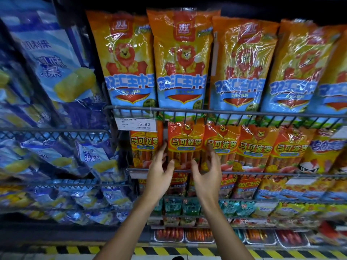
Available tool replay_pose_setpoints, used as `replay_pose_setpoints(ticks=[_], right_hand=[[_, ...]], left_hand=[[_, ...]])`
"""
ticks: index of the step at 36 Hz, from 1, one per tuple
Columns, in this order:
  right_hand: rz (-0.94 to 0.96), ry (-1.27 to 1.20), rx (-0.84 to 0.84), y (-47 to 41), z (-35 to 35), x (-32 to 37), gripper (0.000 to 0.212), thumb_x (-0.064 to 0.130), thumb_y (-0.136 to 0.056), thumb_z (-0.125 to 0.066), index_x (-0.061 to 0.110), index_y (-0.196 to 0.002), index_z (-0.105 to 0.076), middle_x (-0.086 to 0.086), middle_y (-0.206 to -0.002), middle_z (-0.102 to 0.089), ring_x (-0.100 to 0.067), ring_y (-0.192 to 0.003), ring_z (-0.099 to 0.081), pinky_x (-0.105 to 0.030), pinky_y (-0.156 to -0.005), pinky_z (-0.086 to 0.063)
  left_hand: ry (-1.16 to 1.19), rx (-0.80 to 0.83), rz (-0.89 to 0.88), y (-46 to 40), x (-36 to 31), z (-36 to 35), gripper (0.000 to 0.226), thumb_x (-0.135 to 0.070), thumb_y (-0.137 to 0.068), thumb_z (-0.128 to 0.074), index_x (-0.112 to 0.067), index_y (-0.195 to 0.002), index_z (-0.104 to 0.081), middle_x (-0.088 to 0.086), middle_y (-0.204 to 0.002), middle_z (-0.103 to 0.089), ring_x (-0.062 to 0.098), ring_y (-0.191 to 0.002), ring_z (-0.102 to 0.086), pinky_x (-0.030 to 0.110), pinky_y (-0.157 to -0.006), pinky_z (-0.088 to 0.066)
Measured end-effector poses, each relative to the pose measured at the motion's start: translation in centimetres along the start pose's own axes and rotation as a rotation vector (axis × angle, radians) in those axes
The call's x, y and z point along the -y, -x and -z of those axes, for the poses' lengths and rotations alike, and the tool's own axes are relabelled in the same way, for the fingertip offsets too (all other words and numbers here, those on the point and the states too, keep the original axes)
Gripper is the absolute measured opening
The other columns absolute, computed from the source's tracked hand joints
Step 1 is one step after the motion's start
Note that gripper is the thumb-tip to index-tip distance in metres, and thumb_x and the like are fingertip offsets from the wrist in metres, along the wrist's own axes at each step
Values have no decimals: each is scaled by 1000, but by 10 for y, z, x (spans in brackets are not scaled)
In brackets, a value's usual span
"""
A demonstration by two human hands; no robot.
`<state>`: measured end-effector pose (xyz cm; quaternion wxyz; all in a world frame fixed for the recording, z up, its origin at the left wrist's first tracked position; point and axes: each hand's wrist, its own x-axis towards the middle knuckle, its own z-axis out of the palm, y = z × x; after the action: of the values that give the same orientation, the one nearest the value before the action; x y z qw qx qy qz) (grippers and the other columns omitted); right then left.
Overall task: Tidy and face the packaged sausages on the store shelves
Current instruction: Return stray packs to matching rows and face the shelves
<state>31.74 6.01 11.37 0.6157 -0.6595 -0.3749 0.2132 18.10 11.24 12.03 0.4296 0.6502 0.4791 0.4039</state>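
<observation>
Mid-frame, the upright orange plastic sausage packet (185, 147) stands lengthwise top-to-bottom behind the wire shelf rail (262, 173), flanked by the spread left hand (159, 173), seemingly touching its edge, and equally near, ungripping right hand (208, 171)

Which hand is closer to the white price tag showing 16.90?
Left. The left hand is just below and right of the price tag; the right hand is farther right, beyond the sausage pack between the hands.

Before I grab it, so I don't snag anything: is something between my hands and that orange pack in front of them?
Nothing visible. The left hand and right hand flank the orange sausage pack, fingers open. Only the wire shelf rail crosses its bottom edge.
</observation>
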Motion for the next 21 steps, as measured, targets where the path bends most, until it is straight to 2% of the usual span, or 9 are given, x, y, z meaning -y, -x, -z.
replay_pose_setpoints(ticks=[4,7,9,11,13,15,17,20,21], right_hand=[[-2,113,3,0,4,0,59,33,-90,-75,25,-144,-51,5,-140,-58,-14,-129,-56,-24,-106,-44],[68,215,12,-1,4,5,64,39,-93,-75,21,-148,-48,6,-143,-56,-15,-133,-53,-34,-110,-47],[103,240,9,-2,6,6,65,39,-95,-73,20,-151,-47,8,-141,-55,-13,-133,-52,-40,-110,-48],[107,227,11,-4,7,5,61,38,-96,-72,20,-149,-49,9,-136,-57,-11,-127,-55,-40,-107,-51],[113,222,20,-5,9,5,56,39,-97,-69,17,-146,-53,4,-132,-60,-15,-123,-59,-42,-104,-53],[141,224,28,-7,10,4,52,39,-98,-67,15,-143,-57,1,-132,-63,-18,-123,-61,-40,-104,-53],[161,242,53,-10,11,3,45,39,-99,-66,16,-138,-63,3,-127,-68,-14,-118,-64,-32,-100,-53],[155,235,57,-15,11,1,36,39,-98,-66,14,-124,-72,11,-101,-74,-4,-91,-70,-25,-80,-56],[151,227,47,-17,11,1,34,36,-98,-68,14,-123,-73,21,-97,-73,3,-88,-68,-22,-79,-57]], left_hand=[[-100,0,37,-12,2,-11,59,-33,-104,-62,-20,-157,-41,-4,-150,-56,16,-140,-51,37,-115,-43],[-88,-109,15,-18,3,-16,31,-24,-103,-64,-16,-133,-61,-13,-122,-68,17,-124,-63,25,-100,-47],[-85,-143,-24,-18,6,-14,20,-19,-102,-67,-22,-121,-63,-21,-107,-66,15,-114,-67,25,-95,-49],[-60,-135,-33,-17,12,-10,22,-17,-100,-68,-16,-122,-64,-13,-109,-70,16,-112,-68,33,-99,-54],[-19,-121,-39,-15,17,-7,28,-15,-100,-69,-9,-126,-63,-2,-116,-72,15,-114,-68,35,-102,-54],[11,-128,-53,-11,18,-3,29,-15,-99,-69,-12,-127,-64,-6,-118,-73,4,-113,-68,28,-102,-54],[11,-140,-77,-9,18,-1,29,-16,-98,-70,-17,-127,-64,-13,-116,-71,-7,-109,-66,19,-99,-53],[32,-136,-69,-8,17,1,31,-16,-98,-70,-18,-128,-64,-18,-114,-70,-15,-106,-64,14,-97,-53],[38,-137,-71,-8,16,1,30,-16,-98,-70,-20,-128,-64,-19,-114,-70,-15,-106,-64,14,-97,-53]])
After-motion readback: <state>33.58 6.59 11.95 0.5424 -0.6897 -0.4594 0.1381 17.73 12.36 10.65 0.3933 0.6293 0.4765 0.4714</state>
